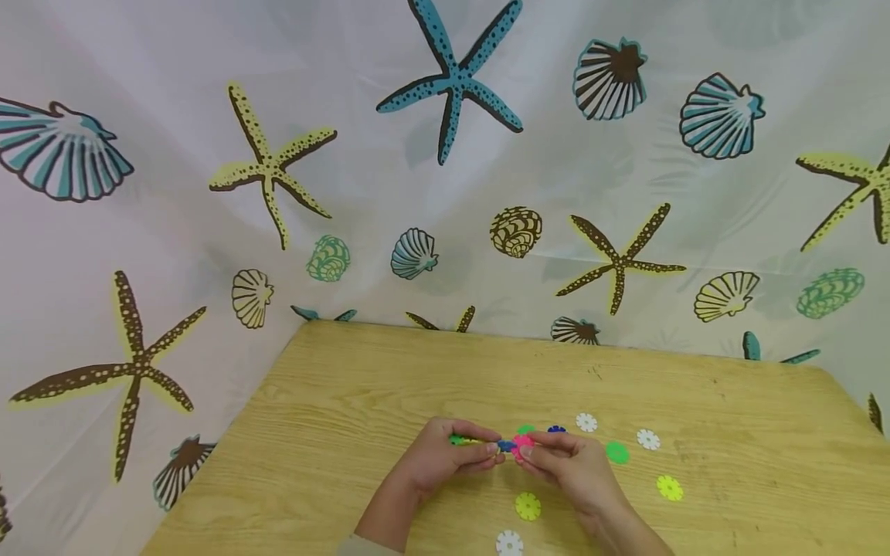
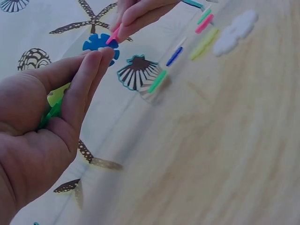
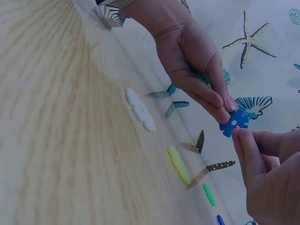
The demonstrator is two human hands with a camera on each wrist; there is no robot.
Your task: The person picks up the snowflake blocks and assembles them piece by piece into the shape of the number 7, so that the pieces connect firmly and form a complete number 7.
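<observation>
Blue notched plastic disc (image 1: pixel 505 445) is held up off the wood-grained desk (image 1: pixel 313 401), its rim meeting a pink notched plastic disc (image 1: pixel 523 447); we cannot tell whether their slots have engaged. Our left-hand grip (image 1: pixel 452 452) pinches the blue disc, with a green plastic piece (image 2: pixel 54 112) and a yellow plastic piece (image 2: pixel 55 96) tucked within the same hand; whether these join the blue one is hidden. Our right-hand grip (image 1: pixel 573 467) pinches the pink disc by its edge.

We judge both discs light, thin and fairly stiff, with smooth faces that might slip. We would take hold on the flat faces near the rim, leaving the facing notches free, and push straight, since twisting could strain the small teeth.

Nearby on the desk we see a yellow notched disc (image 1: pixel 528 506), a solid-looking green disc (image 1: pixel 616 452) and a white notched disc (image 1: pixel 510 543). Beyond hangs a pale cloth printed with starfish and shells (image 1: pixel 361 193).
</observation>
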